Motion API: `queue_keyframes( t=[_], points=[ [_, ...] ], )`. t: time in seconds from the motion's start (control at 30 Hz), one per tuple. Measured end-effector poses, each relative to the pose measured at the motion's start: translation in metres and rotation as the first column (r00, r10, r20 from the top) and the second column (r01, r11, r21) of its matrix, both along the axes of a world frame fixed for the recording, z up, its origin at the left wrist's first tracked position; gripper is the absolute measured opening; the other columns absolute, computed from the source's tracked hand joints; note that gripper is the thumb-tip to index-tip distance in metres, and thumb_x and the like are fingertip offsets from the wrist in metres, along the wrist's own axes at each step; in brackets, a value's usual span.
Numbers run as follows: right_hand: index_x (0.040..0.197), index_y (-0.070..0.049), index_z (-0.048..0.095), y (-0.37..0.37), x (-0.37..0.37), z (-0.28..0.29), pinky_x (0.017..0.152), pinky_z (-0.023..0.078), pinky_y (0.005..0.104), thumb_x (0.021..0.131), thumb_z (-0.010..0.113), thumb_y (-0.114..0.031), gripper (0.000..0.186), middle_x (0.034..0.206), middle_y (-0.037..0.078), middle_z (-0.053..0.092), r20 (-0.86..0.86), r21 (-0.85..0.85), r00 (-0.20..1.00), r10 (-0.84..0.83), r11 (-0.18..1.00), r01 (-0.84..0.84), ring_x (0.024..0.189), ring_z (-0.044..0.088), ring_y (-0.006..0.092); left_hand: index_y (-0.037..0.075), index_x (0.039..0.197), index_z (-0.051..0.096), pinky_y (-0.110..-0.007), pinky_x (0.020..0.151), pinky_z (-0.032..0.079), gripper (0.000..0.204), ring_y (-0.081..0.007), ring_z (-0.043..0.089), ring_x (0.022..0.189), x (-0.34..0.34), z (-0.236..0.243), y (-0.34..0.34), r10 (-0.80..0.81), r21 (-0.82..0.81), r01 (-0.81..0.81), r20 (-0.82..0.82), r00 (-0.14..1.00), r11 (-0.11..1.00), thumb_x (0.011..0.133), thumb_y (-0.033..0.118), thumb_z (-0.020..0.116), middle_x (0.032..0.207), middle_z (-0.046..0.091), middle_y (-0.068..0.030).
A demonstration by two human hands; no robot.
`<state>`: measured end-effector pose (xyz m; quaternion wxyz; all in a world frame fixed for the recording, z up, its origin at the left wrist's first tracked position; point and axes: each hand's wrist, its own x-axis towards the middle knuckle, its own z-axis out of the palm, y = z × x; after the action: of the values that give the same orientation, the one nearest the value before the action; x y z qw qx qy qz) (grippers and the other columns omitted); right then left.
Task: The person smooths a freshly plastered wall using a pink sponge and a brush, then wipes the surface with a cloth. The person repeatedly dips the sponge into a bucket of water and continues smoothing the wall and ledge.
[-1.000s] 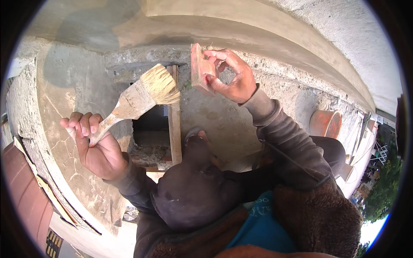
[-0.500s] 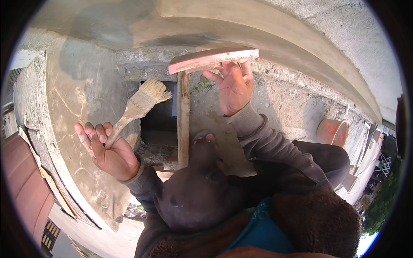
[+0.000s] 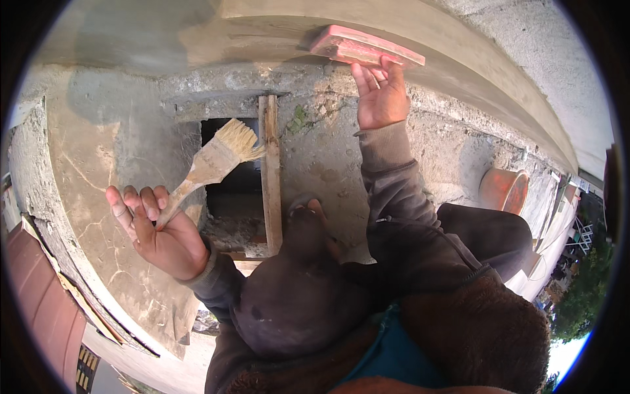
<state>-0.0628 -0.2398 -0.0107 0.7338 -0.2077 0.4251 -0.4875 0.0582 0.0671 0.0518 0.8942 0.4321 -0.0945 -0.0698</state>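
Observation:
My left hand grips the handle of a wide paintbrush, its pale bristles pointing up and right over a dark square opening. My right hand is raised, fingers closed on a flat pink rectangular block, held lengthwise against or just in front of the grey plastered band at the top of the view. A wooden batten runs along the opening's right side.
A stained orange bucket stands at the right. Cracked concrete lies left, with reddish panels beyond. Rough concrete lies right of the batten. My bent legs and sandalled foot fill the lower middle. Trees show at far right.
My right hand has turned the pink block from upright to lengthwise and moved it up and right toward the plastered band. My left hand with the brush has shifted only slightly.

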Motion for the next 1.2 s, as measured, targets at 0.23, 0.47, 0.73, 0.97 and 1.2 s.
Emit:
queue_keyframes(
  t=[0.23,0.47,0.73,0.97,1.2],
  points=[
    [0.120,-0.008,0.053,-0.008,-0.091,-0.042,0.084,0.060,0.0484,0.099,0.058,-0.024,0.026,0.113,0.006,0.057,-0.176,-0.134,0.977,-0.122,0.986,0.099,0.099,0.063,0.0186,-0.003,0.150,0.040,-0.033,0.079,0.040,0.049,-0.0128,0.046,0.081,-0.001,0.000,-0.010,-0.016,-0.028,0.016,-0.015,1.000,0.999,0.101,-0.008,0.045,0.112,0.057,-0.0062],
    [0.118,-0.007,0.044,0.044,0.033,0.014,0.078,0.064,0.0462,0.098,0.066,-0.018,0.032,0.115,0.010,0.057,0.201,-0.063,0.977,0.070,0.996,-0.059,0.094,0.064,0.0235,-0.002,0.148,0.039,-0.033,0.079,0.040,0.048,-0.0125,0.047,0.079,0.001,0.020,0.016,0.063,0.070,-0.070,0.102,0.993,0.995,0.100,-0.008,0.044,0.109,0.056,-0.0061],
    [0.116,0.002,0.051,0.088,0.131,-0.025,0.088,0.064,0.0504,0.098,0.067,-0.016,0.030,0.116,0.013,0.059,0.084,0.208,0.981,0.177,0.959,-0.191,0.097,0.066,0.0302,-0.003,0.148,0.037,-0.033,0.080,0.040,0.050,-0.0126,0.046,0.077,-0.001,0.024,0.019,0.047,0.092,-0.057,0.099,0.994,0.994,0.099,-0.008,0.045,0.105,0.055,-0.0055],
    [0.115,-0.007,0.033,0.060,0.050,0.015,0.086,0.062,0.0461,0.095,0.070,-0.011,0.042,0.114,0.017,0.056,0.235,-0.015,0.957,0.171,0.985,-0.172,0.100,0.065,0.0287,-0.002,0.147,0.040,-0.032,0.079,0.039,0.051,-0.0126,0.045,0.077,0.005,0.018,0.030,0.031,0.054,-0.035,0.086,0.996,0.998,0.097,-0.010,0.045,0.107,0.058,-0.0056],
    [0.112,-0.006,0.037,0.094,0.138,0.002,0.083,0.065,0.0465,0.094,0.072,-0.010,0.039,0.115,0.017,0.058,0.181,0.040,0.964,0.197,0.977,-0.208,0.096,0.067,0.0302,-0.001,0.144,0.042,-0.031,0.077,0.038,0.050,-0.0120,0.045,0.075,0.005,0.020,0.030,0.043,0.062,-0.049,0.091,0.995,0.997,0.094,-0.010,0.047,0.105,0.058,-0.0056]
  ],
)
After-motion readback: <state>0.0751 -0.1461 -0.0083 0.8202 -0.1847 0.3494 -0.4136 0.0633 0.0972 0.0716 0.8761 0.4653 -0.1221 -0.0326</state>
